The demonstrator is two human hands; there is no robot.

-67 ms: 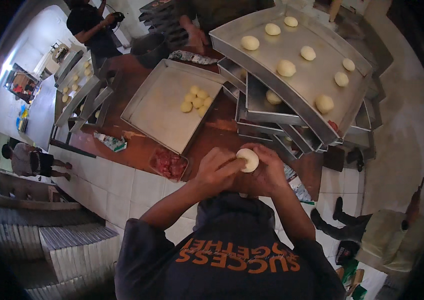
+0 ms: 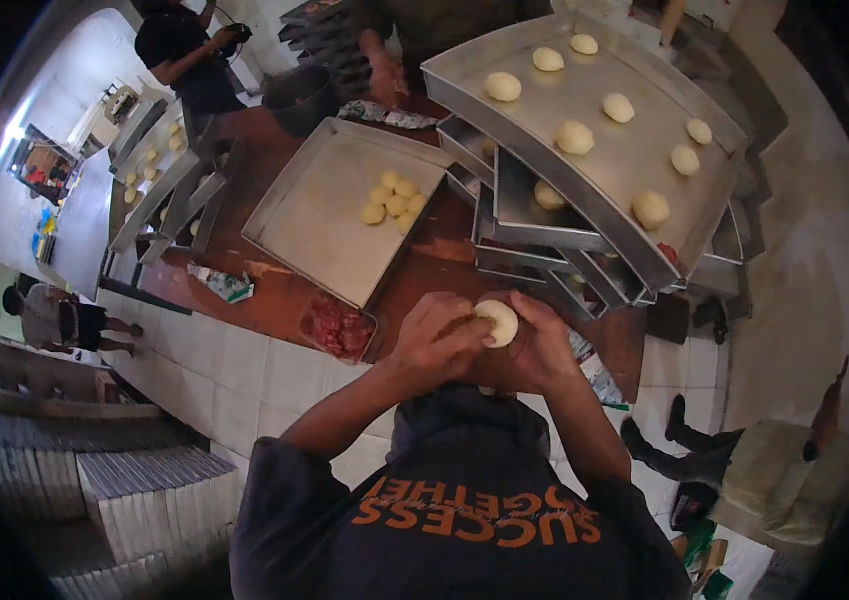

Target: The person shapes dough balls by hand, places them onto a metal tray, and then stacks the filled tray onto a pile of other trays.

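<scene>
Near the front edge of the brown table, my left hand point(image 2: 435, 340) has its fingers pressed onto a round, pale piece of dough point(image 2: 500, 320). My right hand point(image 2: 543, 340) cups the same piece from the right side. Just left of my hands sits a clear container of red, chunky filling point(image 2: 335, 325). Beyond them is a square metal tray point(image 2: 305, 210) with several small dough balls point(image 2: 395, 200) grouped at its right. A torn packet point(image 2: 225, 282) lies left of the tray, and another point(image 2: 595, 370) lies right of my hands.
Stacked trays point(image 2: 585, 80) with dough balls stand at right, others point(image 2: 155, 140) at left. A black bucket point(image 2: 300, 95) is behind. Co-workers are at the back left point(image 2: 180, 50), back middle point(image 2: 385, 75), far left point(image 2: 70, 320) and lower right point(image 2: 705, 450). Stacked pans point(image 2: 145, 495) fill the lower left.
My left fingers have shifted slightly on the dough. The hand of the co-worker at the back middle has moved a little.
</scene>
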